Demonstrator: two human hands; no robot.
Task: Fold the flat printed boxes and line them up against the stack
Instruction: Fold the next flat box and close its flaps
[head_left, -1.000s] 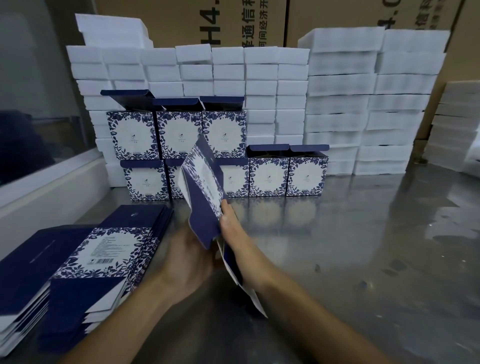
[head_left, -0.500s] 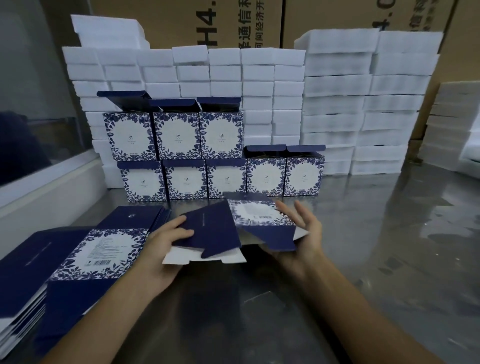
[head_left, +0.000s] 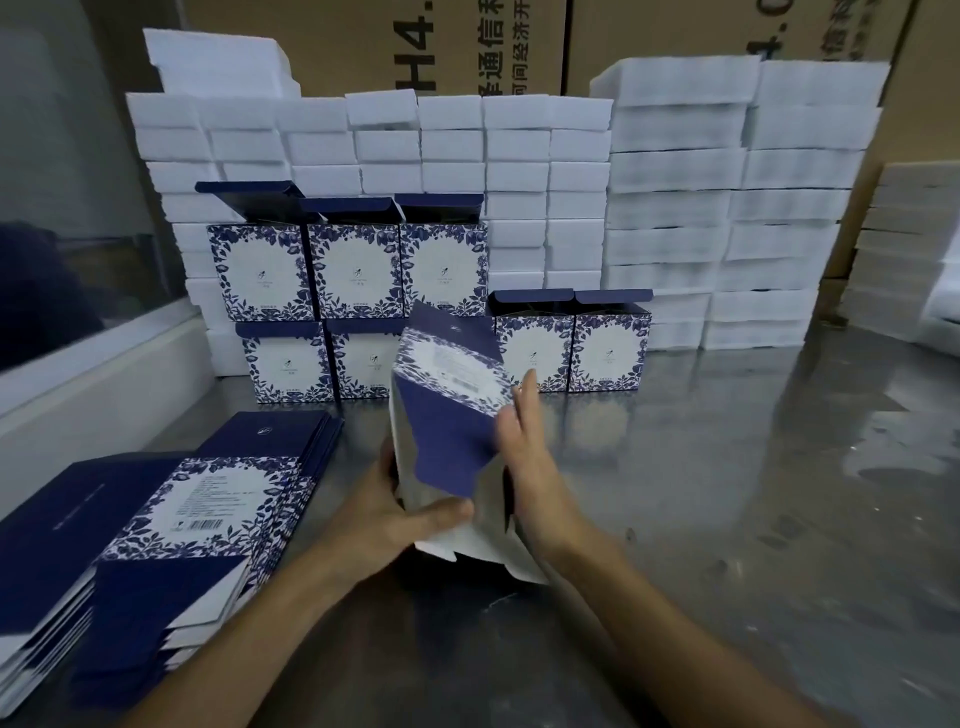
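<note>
A half-opened blue and white printed box (head_left: 451, 410) stands tilted above the steel table (head_left: 727, 493), its white bottom flaps hanging toward me. My left hand (head_left: 395, 512) grips its lower left side, thumb across a white flap. My right hand (head_left: 524, 457) lies along the right side with straight fingers pressing the blue panel. Flat printed boxes (head_left: 171, 525) lie piled at the left. Several folded boxes (head_left: 358, 270) with raised lids stand in two rows against the white foam stack (head_left: 519, 156).
Taller white foam stacks (head_left: 737, 208) rise at the back right, with more foam (head_left: 909, 260) at the far right. Brown cartons (head_left: 467, 47) stand behind. A glass partition with a white ledge (head_left: 93, 384) runs along the left.
The box lay nearly flat between both hands half a second ago; now it is turned upright and opened out, my left thumb on a bottom flap and my right hand flat against its side.
</note>
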